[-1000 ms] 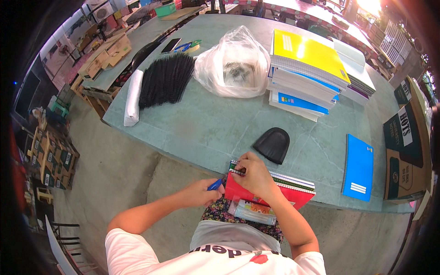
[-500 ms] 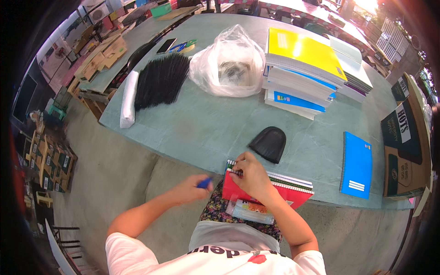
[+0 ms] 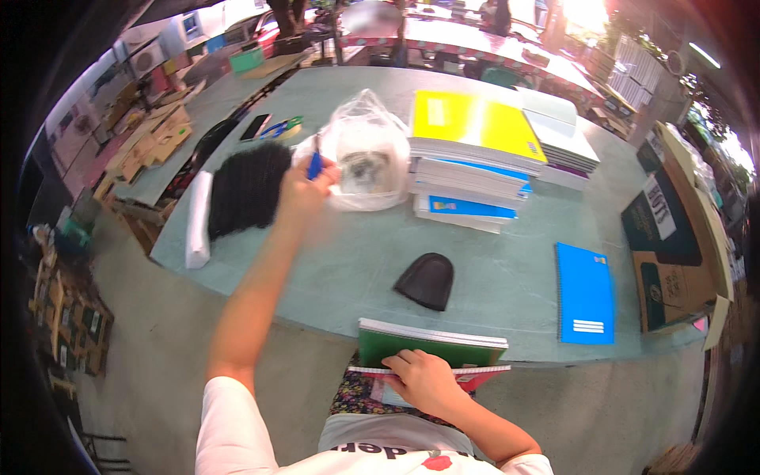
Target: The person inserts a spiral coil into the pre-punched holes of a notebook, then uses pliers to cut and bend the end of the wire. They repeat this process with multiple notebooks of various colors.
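My left hand (image 3: 305, 190) is raised over the table beside the clear plastic bag (image 3: 372, 111). Its fingers close round a small blue-handled tool (image 3: 315, 166) with a thin tip pointing up; its exact kind is unclear. At the table's near edge, my right hand (image 3: 426, 381) grips the top edge of a red spiral notebook (image 3: 479, 378). Just behind it, a green spiral notebook (image 3: 396, 342) stands upright, with white-edged notebooks against its back. A black rounded pad (image 3: 427, 283) lies on the table beyond them.
Black bristle-like strands (image 3: 249, 186) lie beside a white roll (image 3: 199, 222) at left. A phone (image 3: 256, 127) and blue-green scissors (image 3: 281, 127) are behind. Notebooks are stacked under a yellow cover (image 3: 475, 123). At right are a blue notebook (image 3: 586, 293) and a cardboard box (image 3: 673, 289).
My left hand has moved up and away from the notebooks toward the plastic bag, carrying the blue-handled tool. The green notebook now stands apart from the red one. The view has tilted up.
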`<state>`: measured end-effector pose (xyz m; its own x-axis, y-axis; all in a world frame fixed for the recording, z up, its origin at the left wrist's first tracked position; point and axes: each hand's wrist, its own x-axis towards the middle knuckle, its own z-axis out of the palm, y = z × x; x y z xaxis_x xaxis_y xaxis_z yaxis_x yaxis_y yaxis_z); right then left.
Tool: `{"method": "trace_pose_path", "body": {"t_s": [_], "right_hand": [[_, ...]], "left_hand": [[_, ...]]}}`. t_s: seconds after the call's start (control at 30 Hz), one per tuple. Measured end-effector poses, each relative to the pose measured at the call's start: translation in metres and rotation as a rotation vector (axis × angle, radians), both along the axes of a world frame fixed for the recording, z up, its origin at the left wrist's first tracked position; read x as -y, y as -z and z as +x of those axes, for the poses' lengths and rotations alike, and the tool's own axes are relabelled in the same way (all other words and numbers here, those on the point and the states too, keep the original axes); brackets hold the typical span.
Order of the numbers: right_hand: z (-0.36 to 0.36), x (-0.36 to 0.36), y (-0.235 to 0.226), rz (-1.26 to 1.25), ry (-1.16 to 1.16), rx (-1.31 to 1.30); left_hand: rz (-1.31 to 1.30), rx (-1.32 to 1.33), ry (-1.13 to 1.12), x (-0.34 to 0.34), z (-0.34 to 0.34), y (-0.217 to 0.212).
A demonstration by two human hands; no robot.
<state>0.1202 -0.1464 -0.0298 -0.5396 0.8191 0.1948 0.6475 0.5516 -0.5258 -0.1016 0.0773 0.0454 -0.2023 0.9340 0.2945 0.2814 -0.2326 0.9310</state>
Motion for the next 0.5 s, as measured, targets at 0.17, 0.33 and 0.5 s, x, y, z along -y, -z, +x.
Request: {"method": "trace_pose_path", "body": {"t_s": [0.17, 0.33, 0.5], "right_hand": [[0.08, -0.012, -0.009, -0.25, 0.291, 0.021], [0.212, 0.019, -0.071, -0.128, 0.778, -0.709], [0.315, 0.025, -0.115, 0.328, 0.525, -0.54]], "left_hand": [[-0.187, -0.134, 0.091, 0.001, -0.03, 0.069], [-0.248, -0.333, -0.017, 0.033, -0.068, 0.175], [-0.174, -0.557, -0.007, 0.055, -0.04, 0.148]]}}
